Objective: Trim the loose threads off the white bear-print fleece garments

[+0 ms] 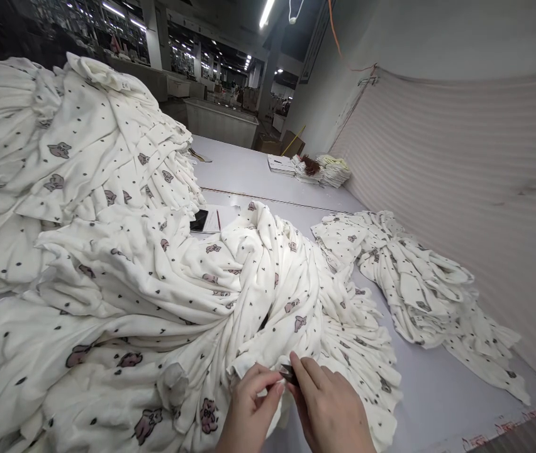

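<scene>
A big heap of white fabric (192, 302) printed with mauve animal figures and dark specks lies in front of me. At its near edge, my left hand (251, 406) is closed, thumb and forefinger pinching a bit of the fabric's edge. Just beside it, my right hand (331, 402) is closed round small dark thread snips (289, 374), whose blades point at the left fingertips. The palm and fingers of the right hand hide most of the snips. What lies between the blades is too small to make out.
A taller pile of the same fabric (83, 145) stands at the left, a lower pile (404, 277) at the right. Behind the heap are a dark phone (199, 220) and a paper with a pen. Stacked papers (282, 165) sit farther back, by a striped sheet (461, 170) along the wall.
</scene>
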A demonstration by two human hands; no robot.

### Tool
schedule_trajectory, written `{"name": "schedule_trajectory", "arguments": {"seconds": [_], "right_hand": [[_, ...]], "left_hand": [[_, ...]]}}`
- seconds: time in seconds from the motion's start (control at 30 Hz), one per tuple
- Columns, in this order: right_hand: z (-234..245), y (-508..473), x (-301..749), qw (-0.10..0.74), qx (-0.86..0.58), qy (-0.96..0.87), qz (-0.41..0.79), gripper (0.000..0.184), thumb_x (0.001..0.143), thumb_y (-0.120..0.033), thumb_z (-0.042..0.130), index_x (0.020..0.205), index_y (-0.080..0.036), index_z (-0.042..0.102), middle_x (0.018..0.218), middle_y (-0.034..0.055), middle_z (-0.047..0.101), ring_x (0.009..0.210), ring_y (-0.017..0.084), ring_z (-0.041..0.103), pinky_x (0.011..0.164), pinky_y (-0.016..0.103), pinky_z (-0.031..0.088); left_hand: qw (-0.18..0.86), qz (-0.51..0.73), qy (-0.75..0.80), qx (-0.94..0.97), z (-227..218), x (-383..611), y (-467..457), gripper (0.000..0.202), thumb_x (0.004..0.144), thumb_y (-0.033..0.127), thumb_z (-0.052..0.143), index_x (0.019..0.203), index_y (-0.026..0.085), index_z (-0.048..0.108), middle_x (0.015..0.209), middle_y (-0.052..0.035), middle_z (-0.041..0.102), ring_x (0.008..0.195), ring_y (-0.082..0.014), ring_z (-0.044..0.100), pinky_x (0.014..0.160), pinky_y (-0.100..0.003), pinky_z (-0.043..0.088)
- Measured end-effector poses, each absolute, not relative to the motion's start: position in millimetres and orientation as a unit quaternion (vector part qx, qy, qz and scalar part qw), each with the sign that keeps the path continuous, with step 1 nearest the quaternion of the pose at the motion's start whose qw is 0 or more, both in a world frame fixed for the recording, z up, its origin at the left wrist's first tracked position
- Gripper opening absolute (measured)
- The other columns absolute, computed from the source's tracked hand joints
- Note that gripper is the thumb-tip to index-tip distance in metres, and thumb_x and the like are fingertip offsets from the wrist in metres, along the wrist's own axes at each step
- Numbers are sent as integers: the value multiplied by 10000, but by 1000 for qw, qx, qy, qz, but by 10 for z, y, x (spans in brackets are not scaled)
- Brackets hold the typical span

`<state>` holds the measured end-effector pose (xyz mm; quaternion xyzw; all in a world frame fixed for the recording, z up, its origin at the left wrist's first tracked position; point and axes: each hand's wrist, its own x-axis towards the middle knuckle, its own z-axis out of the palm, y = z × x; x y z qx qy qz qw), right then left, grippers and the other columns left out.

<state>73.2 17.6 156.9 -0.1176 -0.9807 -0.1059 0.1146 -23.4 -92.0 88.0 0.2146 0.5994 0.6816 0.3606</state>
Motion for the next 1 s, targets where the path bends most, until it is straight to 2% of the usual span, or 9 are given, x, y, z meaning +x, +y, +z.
{"name": "schedule_trajectory", "arguments": {"seconds": [0.1,0.17,0.27,0.37,0.47,0.57,0.7,0.83,1.0], "right_hand": [[1578,183,789,124,-128,-976,-124,323,961,-245,366,1063,-166,662,718,71,685,477,196,586,450,321,373],[1569,173,852,132,-168,-972,-99,305,963,-285,380,1070,-188,649,736,67,683,500,192,603,447,304,382],[1548,147,942,148,-236,-960,7,330,971,-376,359,1134,-223,601,816,71,678,566,189,644,421,266,406],[1525,137,974,163,-262,-944,120,371,962,-451,361,1213,-260,556,854,62,663,634,189,665,410,240,441],[1492,156,948,189,-276,-919,207,424,907,-518,466,1222,-248,555,890,63,666,721,200,669,512,243,522],[1447,176,931,201,-269,-902,271,313,889,-487,525,1049,-232,611,910,70,671,792,206,664,616,252,550],[1387,166,964,188,-235,-928,221,311,920,-382,498,1190,-245,567,997,80,664,750,196,670,547,249,529],[1368,163,956,172,-178,-963,109,348,931,-278,483,1268,-221,548,983,82,699,798,223,680,641,299,537],[1376,177,895,174,-147,-971,68,366,931,-261,486,1284,-181,545,1000,94,708,807,225,680,633,306,539]], "left_hand": [[347,687,597,225,839,-161,-896,279,824,422,610,911,200,755,844,-82,616,755,-185,585,571,-199,477],[339,690,597,230,838,-126,-891,277,827,423,606,924,211,756,828,-76,616,731,-178,587,565,-200,471],[328,689,601,235,871,-100,-902,270,832,415,602,928,218,759,800,-68,614,669,-161,579,547,-206,457],[344,705,583,212,902,-94,-912,273,807,425,629,909,212,767,813,-77,627,705,-180,591,574,-224,475],[418,741,514,115,902,-76,-895,286,694,426,749,859,194,780,845,-88,676,820,-215,606,700,-250,497],[461,761,457,20,900,-43,-860,371,625,458,795,863,174,772,876,-106,732,895,-248,638,839,-321,487],[485,774,407,-34,962,-40,-852,428,620,475,794,895,150,751,856,-126,749,837,-267,684,804,-384,516],[499,783,363,-77,1048,-73,-877,414,561,407,850,857,134,753,809,-123,753,824,-271,695,799,-388,523],[499,784,362,-79,1042,-72,-896,424,554,411,855,863,137,759,800,-118,754,845,-274,696,824,-399,519]]}}
